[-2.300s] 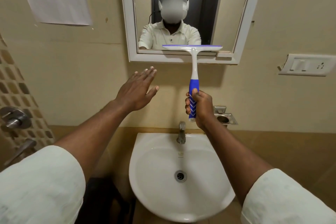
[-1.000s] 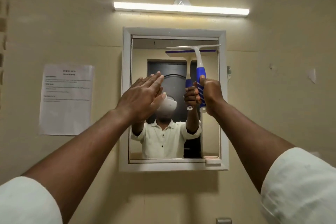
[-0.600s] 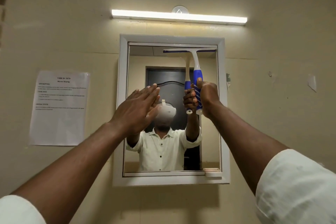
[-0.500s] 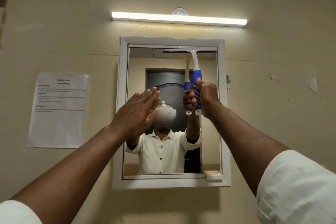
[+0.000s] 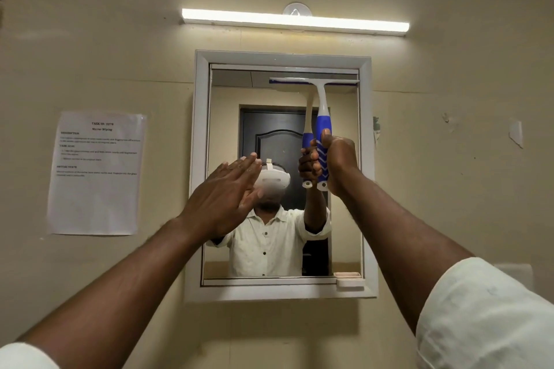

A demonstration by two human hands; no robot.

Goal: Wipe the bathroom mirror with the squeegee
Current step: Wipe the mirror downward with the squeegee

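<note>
The white-framed bathroom mirror (image 5: 344, 189) hangs on the beige wall straight ahead. My right hand (image 5: 337, 163) grips the blue part of the squeegee's handle. The squeegee (image 5: 322, 105) is white and blue, held upright, and its blade lies flat across the top right of the glass, just under the upper frame. My left hand (image 5: 223, 196) is raised in front of the mirror's left half, fingers straight and close together, holding nothing. The mirror reflects a person in a white shirt.
A lit tube light (image 5: 295, 21) runs above the mirror. A printed paper sheet (image 5: 96, 172) is taped to the wall at the left. A small soap ledge (image 5: 349, 278) sits at the mirror frame's lower right corner.
The squeegee went from the mirror's bottom edge up to the top of the glass as the view tilted up from the sink. In the last half second the blade settled flat against the glass.
</note>
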